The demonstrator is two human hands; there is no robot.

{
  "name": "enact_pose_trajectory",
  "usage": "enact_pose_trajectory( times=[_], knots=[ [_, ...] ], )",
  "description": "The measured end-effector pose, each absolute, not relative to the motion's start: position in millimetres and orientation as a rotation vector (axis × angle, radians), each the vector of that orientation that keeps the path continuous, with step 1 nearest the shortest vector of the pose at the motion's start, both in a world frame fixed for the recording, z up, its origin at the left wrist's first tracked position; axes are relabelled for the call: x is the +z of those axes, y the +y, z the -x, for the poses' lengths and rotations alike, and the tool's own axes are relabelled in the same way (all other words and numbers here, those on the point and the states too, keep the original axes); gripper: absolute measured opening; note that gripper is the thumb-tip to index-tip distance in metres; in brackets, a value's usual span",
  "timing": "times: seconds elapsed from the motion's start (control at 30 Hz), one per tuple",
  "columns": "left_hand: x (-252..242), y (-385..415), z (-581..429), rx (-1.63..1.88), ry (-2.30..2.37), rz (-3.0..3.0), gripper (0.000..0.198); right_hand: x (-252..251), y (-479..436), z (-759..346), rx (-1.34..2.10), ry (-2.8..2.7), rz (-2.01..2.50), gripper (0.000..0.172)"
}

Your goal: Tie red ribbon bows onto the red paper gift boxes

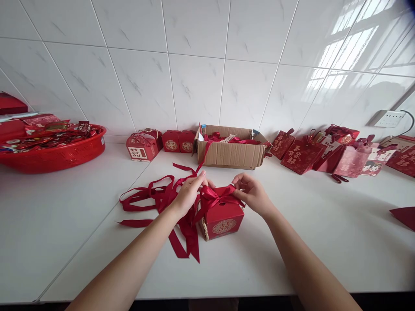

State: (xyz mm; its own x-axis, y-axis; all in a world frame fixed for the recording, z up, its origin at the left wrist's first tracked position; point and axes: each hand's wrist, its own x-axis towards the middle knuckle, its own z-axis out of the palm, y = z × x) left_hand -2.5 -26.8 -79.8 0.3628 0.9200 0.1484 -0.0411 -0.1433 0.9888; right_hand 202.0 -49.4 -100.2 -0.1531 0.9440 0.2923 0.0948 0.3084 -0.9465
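Observation:
A small red gift box (224,221) with a round gold emblem stands on the white counter, a twisted cord down its side. On its top sits a red ribbon bow (216,198). My right hand (252,193) pinches the bow's right loop between thumb and fingers. At the left loop my left hand (190,192) is closed on the ribbon, its fingertips partly hidden behind the thumb. Loose red ribbon (165,196) lies tangled beside the box on the left, with cut ends reaching toward the front.
Behind stands a cardboard box (230,155) holding red ribbon. A red basket (58,157) of wrapped sweets is at left. Finished-looking red boxes (144,146) line the tiled wall, and several red gift bags (303,156) lie at right near a power strip (387,118).

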Motion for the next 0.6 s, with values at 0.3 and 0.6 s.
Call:
enact_pose_trajectory(
  times=[0.3, 0.6],
  knots=[
    [-80, -27, 3, 1.063, 0.852, -1.511, 0.049, -95, -48, -223, 1.266, -1.545, 0.797, 0.022],
    [-83, -23, 5, 1.126, 0.885, -1.446, 0.055, -109, -37, -238, 1.295, -1.523, 0.756, 0.023]
  ],
)
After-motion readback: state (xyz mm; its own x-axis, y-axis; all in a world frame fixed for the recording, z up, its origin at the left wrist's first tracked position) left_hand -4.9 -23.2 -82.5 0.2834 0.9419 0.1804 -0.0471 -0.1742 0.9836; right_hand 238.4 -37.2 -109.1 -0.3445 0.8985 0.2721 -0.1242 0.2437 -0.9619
